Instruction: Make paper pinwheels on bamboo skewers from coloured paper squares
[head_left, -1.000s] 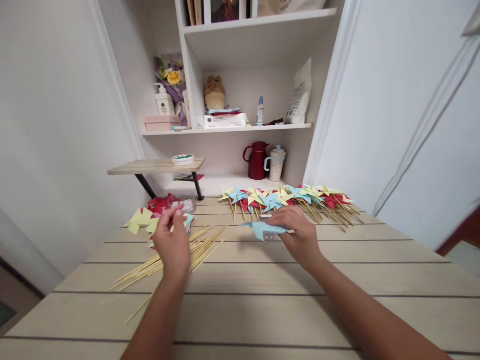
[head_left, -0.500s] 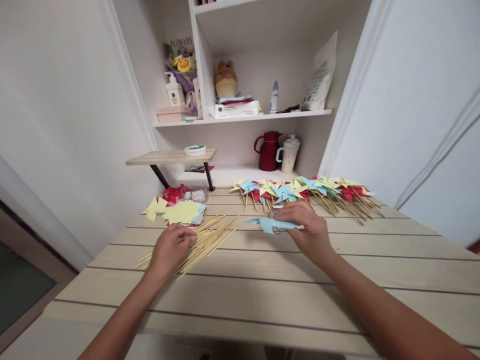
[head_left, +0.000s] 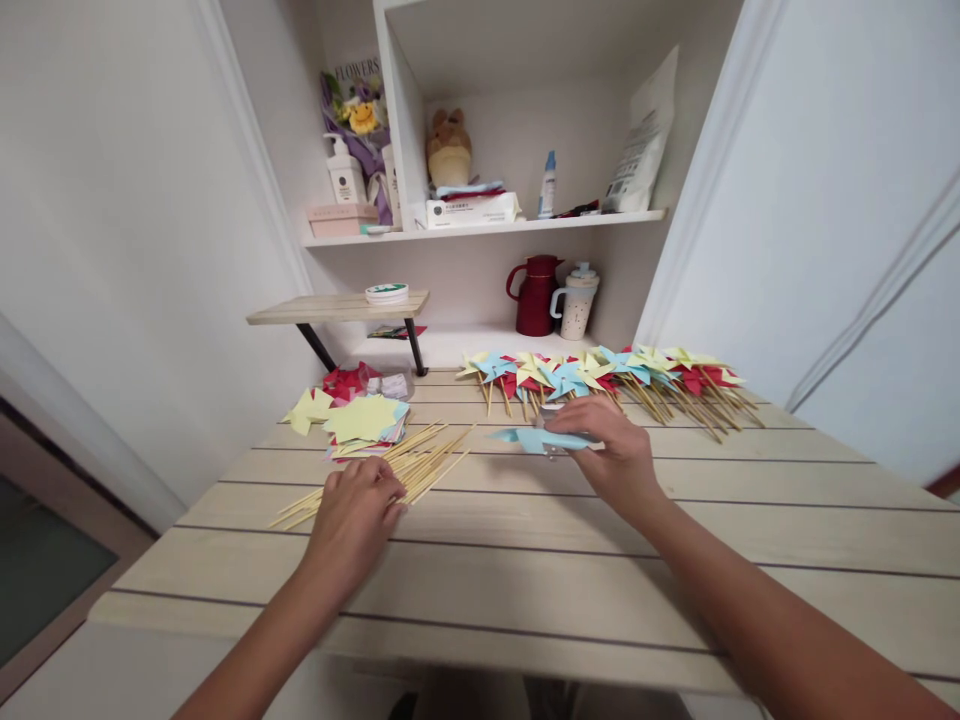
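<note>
My right hand [head_left: 607,445] pinches a light blue paper pinwheel head [head_left: 534,440] above the table, thumb below and fingers on top. A small clear box [head_left: 552,412] shows just behind those fingers, partly hidden. On the left, my left hand [head_left: 360,510] lies over a loose pile of thin wooden sticks [head_left: 431,462]. Its fingers are bent and closed together at the near edge of the pile, on a wooden stick; the grip is partly hidden by the hand.
Finished pinwheels [head_left: 566,378] in yellow, blue and red lie along the back right. Cut paper shapes [head_left: 364,420] are stacked behind the sticks, near a clear container [head_left: 390,386]. A small raised shelf [head_left: 337,308] stands back left; a red jug [head_left: 537,297] and a cup [head_left: 577,305] stand behind.
My left hand has moved right and nearer over the sticks, and its fingers have closed at the pile's near edge. The right hand still holds the blue pinwheel head in about the same place.
</note>
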